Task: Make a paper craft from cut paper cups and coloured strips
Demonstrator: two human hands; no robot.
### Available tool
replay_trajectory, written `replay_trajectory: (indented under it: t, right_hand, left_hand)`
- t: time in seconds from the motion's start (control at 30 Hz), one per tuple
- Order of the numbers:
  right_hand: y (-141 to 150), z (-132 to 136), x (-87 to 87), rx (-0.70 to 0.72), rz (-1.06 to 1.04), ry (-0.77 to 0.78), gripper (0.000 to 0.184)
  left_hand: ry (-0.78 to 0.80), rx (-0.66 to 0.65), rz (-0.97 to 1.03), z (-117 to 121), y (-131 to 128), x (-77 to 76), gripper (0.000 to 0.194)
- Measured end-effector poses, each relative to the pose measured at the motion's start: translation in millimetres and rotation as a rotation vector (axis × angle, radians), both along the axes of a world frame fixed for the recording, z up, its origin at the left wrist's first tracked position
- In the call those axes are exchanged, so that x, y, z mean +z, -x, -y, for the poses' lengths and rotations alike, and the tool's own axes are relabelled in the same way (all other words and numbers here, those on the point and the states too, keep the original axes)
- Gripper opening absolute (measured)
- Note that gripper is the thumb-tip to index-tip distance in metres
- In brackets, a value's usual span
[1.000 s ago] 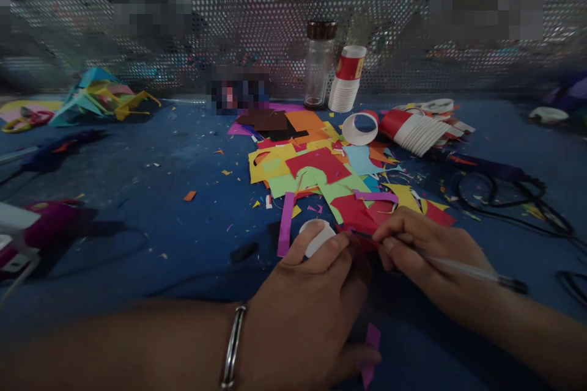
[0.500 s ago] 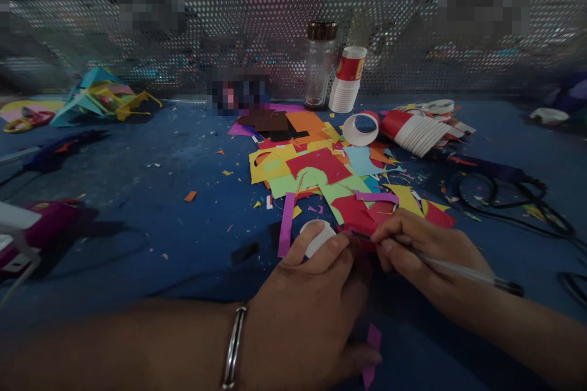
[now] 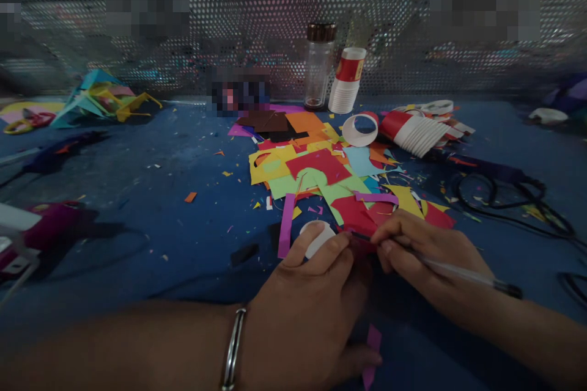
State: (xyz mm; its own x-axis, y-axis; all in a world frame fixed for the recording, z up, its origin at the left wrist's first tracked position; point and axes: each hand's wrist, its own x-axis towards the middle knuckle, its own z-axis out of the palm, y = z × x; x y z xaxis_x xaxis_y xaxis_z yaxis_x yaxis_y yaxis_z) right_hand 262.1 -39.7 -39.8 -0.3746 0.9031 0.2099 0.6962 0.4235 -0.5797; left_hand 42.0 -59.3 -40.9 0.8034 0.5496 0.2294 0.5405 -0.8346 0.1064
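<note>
My left hand (image 3: 307,305) lies on the blue table, its fingers pressed down on a small white round object (image 3: 321,235) that sits on red paper (image 3: 355,214). A metal bangle (image 3: 233,348) circles that wrist. My right hand (image 3: 426,250) is closed round a clear pen (image 3: 463,272), and the pen's tip touches the paper beside the round object. A purple paper strip (image 3: 285,225) lies just left of my left fingers.
A heap of coloured paper scraps (image 3: 316,165) spreads beyond my hands. A clear jar (image 3: 320,67), stacked paper cups (image 3: 346,80), tipped cups (image 3: 415,130) and a cut cup ring (image 3: 360,129) lie further back. Black cables (image 3: 504,192) run right; a purple tool (image 3: 46,226) sits left.
</note>
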Motion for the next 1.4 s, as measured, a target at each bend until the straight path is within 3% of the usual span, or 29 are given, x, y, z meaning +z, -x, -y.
replay_trajectory:
  t: [0.97,1.4]
  right_hand:
    - [2.6,3.2,1.6,-0.052,-0.025,0.06,0.019]
    - [1.6,-0.7,0.0,-0.001,-0.01,-0.014,0.017]
  left_hand:
    - [0.014,0.0,-0.005,0.2,-0.3,0.1,0.075]
    - [0.018,-0.015,-0.007,0.1,-0.6,0.0,0.074]
